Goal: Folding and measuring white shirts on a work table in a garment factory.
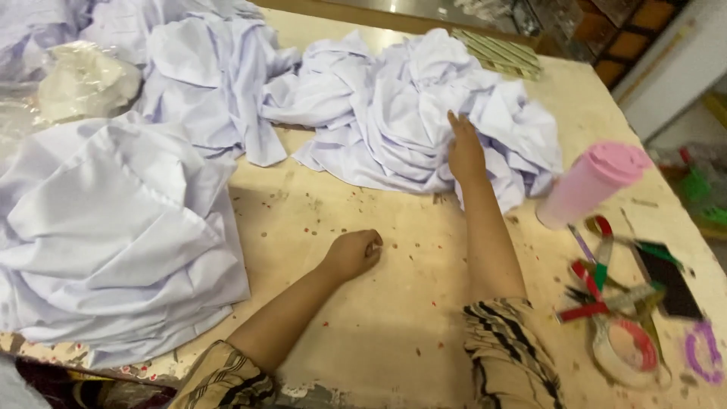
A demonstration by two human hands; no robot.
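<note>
Cloth (409, 113): crumpled white heap, far on table (394, 333)
Right hand (465, 151): released, flat on cloth
Left hand (353, 254): clenched, resting on table

A worn, speckled wooden table (394, 318) stands beside a white wall (681, 68).

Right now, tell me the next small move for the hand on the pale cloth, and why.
Probably close the right hand on a fold of the crumpled pale cloth pile and draw it toward the bare table. The hand lies flat on the heap, fingers spread, gripping nothing, while the left hand rests curled on the table, touching no cloth.
</note>
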